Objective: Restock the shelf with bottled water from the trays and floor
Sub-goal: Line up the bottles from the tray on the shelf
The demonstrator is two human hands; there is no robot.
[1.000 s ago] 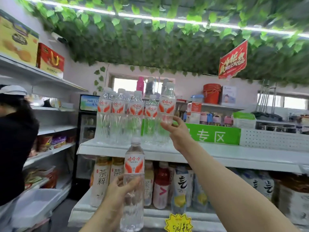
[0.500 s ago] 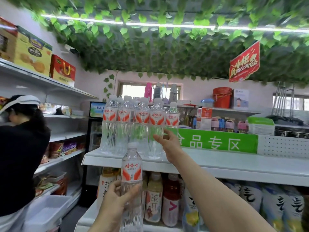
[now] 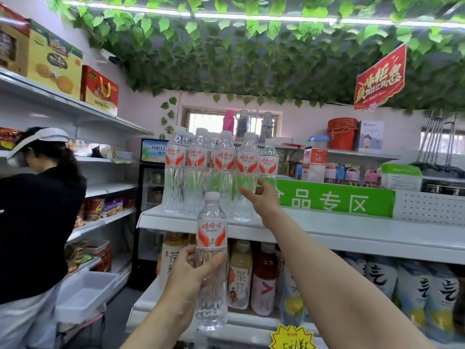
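Left grip [image 3: 191,280]: I have it wrapped round a bottle [image 3: 212,248], held upright in front of the shelf [image 3: 352,231], just below its top board.
Right grip [image 3: 264,201]: my thumb and fingers curl round the end bottle [image 3: 246,177], which stands on the shelf.
Row [image 3: 198,172]: more bottles upright on the shelf, packed close left of the end bottle.
Aisle: a person [image 3: 37,210] stands left of the shelf.
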